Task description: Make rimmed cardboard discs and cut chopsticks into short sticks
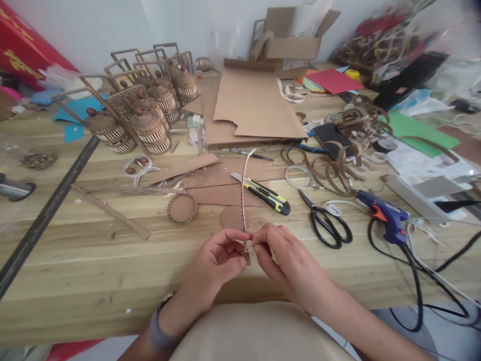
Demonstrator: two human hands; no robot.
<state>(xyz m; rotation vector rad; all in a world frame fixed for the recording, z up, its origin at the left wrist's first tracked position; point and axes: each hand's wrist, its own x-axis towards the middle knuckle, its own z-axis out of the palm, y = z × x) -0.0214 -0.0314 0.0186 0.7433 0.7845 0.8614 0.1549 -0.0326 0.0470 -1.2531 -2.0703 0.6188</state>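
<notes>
Strip (243, 200) extends fwd from L hand (216, 265), R hand (283, 255) adj.

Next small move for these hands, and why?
Probably bring the ridged strip to the edge of the plain disc: left hand and right hand are at the strip's near end, the disc lies just beyond them, and the rimmed disc leftward has a similar ridged edge.

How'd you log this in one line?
left hand: holding strip | right hand: at strip | beyond hands: cardboard disc, utility knife, blade out | right side: scissors, glue gun
</notes>
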